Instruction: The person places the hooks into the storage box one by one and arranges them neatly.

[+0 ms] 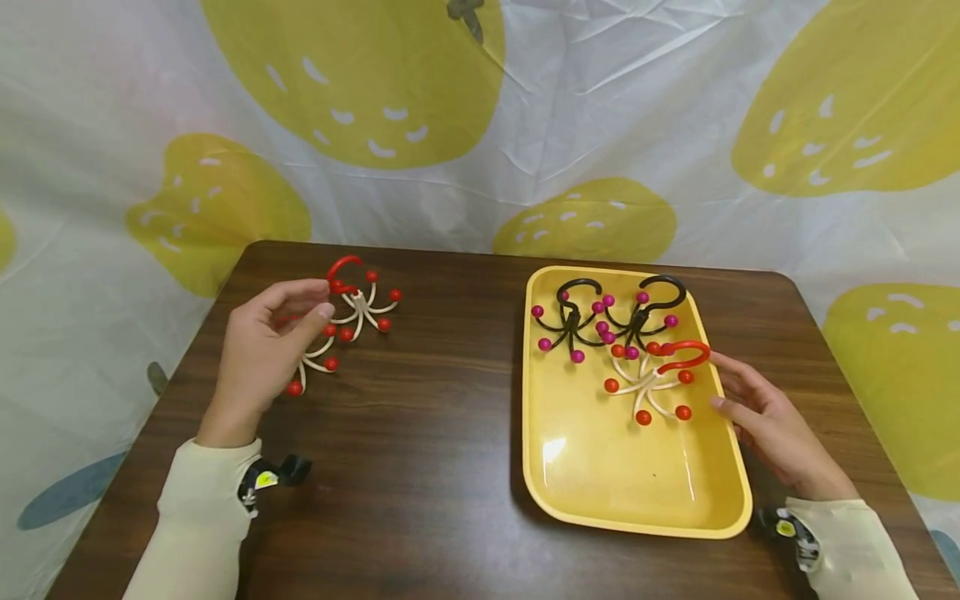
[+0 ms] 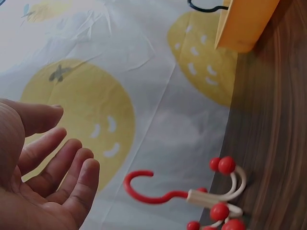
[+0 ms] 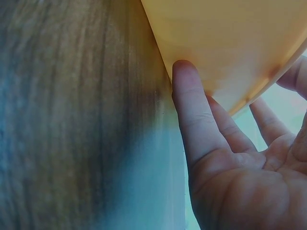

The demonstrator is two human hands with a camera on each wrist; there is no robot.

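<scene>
My left hand (image 1: 266,342) hovers at the left of the table with loosely bent fingers and nothing between them. Just beyond its fingertips stands a white multi-arm hook hanger (image 1: 360,304) with a red hook and red ball tips. A second such hanger (image 1: 313,363) lies partly hidden behind the hand. On the right, my right hand (image 1: 772,425) touches the outer wall of a yellow tray (image 3: 225,43) with extended fingers, its thumb at the rim. Inside the tray are two black hangers (image 1: 573,321) with magenta balls and one white and red hanger (image 1: 652,382).
Everything stands on a dark wood-grain table (image 1: 420,450). Behind it hangs a white cloth (image 1: 420,208) printed with large yellow fruit. Each wrist wears a strapped device, the left one (image 1: 262,482) close above the table.
</scene>
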